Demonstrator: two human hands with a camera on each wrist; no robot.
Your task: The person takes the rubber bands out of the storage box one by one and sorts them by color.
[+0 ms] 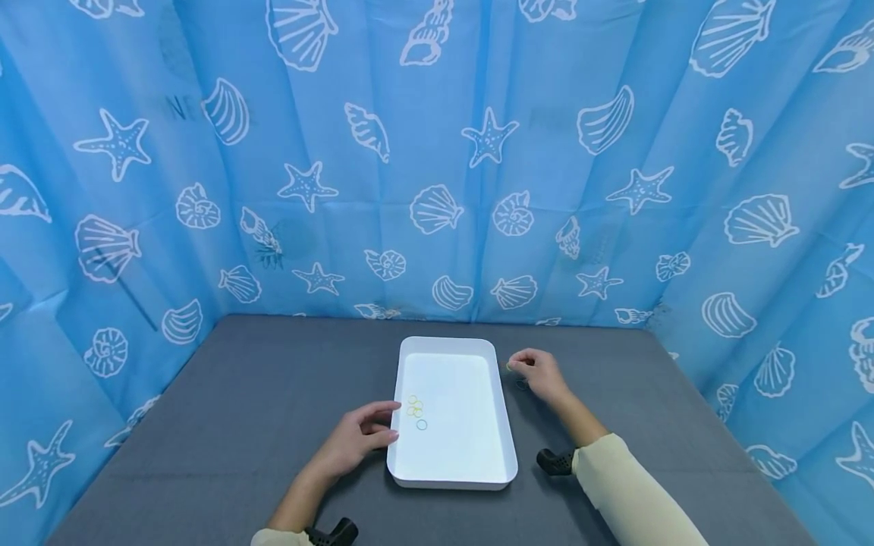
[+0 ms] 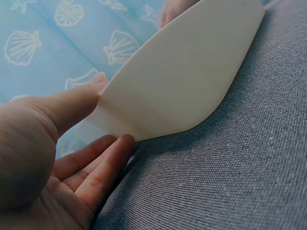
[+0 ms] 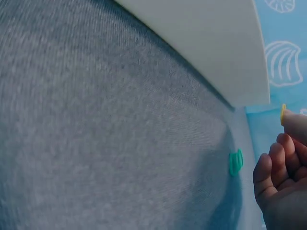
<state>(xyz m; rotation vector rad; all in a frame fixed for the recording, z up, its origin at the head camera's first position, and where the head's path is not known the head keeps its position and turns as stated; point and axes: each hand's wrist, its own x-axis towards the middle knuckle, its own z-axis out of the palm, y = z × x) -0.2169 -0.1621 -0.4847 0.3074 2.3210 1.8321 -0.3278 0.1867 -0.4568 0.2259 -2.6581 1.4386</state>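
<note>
A white tray (image 1: 451, 425) lies on the grey tabletop. My left hand (image 1: 355, 441) is at its left side, with the thumb and fingertips touching the outer wall and rim; the left wrist view shows that wall (image 2: 177, 72) close up. Beyond the tray's far right corner, my right hand (image 1: 541, 375) pinches a thin yellow rubber band (image 3: 283, 115) between thumb and finger, above the table. Below this hand a green rubber band (image 3: 235, 163) lies on the cloth. Inside the tray, several yellow rubber bands (image 1: 414, 411) form a cluster, with a blue-green one (image 1: 421, 425) beside them.
Grey cloth (image 1: 273, 394) covers the table on both sides of the tray. A blue curtain (image 1: 437, 167) printed with white shells and starfish hangs behind and around the table. Black camera mounts (image 1: 554, 462) sit at both wrists.
</note>
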